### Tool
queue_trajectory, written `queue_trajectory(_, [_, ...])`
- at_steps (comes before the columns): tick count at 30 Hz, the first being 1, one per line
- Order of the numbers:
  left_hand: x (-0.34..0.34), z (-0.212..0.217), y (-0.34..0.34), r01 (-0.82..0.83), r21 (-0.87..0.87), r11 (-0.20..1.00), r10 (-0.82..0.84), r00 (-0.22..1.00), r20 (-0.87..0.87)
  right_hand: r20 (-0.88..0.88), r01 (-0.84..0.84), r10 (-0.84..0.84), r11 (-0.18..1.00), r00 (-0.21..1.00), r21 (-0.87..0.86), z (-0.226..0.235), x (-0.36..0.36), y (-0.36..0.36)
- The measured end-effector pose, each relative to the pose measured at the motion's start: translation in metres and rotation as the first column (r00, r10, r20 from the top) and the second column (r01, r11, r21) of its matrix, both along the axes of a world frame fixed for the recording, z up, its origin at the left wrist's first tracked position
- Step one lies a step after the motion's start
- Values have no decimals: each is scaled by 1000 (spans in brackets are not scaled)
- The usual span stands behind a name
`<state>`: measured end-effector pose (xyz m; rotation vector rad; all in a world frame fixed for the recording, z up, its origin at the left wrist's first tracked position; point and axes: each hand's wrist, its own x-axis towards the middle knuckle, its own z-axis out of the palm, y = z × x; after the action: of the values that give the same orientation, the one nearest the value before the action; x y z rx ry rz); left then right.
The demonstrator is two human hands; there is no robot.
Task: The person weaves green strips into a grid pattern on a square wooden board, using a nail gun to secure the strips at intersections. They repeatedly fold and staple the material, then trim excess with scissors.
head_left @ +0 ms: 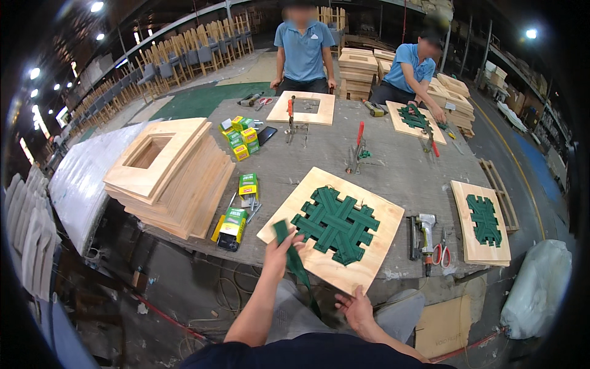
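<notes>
A square plywood panel (388,219) lies turned at an angle on the near side of the table, its middle covered by woven green webbing (337,222). In my left hand (280,252) is a loose green webbing strap (297,265); its short end sticks up over the panel's left corner and its long end hangs toward my lap. My right hand (357,312) is at the panel's near corner, fingers apart, with a fingertip at the edge. Whether it bears on the panel is hard to tell.
Right of the panel lie a staple gun (424,237) and red-handled scissors (441,253), then another webbed panel (485,224). Left are staple boxes (233,221) and stacked plywood frames (161,178). An upright clamp (359,141) stands beyond. Two people (304,52) occupy the far side.
</notes>
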<state>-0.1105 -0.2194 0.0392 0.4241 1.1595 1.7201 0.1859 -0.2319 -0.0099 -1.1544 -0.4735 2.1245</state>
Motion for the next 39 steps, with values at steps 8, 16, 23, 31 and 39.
queue_trajectory(8, [-35,15,-106,-151,-127,980,169,975,146,-216,366,-333,920,918,138,60,-23,70])
queue_trajectory(16, [-22,27,-87,-7,-133,991,33,979,200,-259,451,-390,858,884,246,81,74,101])
queue_trajectory(23, [2,-4,-75,420,96,903,-410,768,492,-294,407,-318,853,901,326,113,125,78])
queue_trajectory(31, [23,-1,-82,314,-122,941,-247,888,387,-261,265,-172,886,950,381,93,91,142])
queue_trajectory(39, [101,6,-93,153,90,984,-177,874,453,-110,11,53,858,992,514,123,48,220])
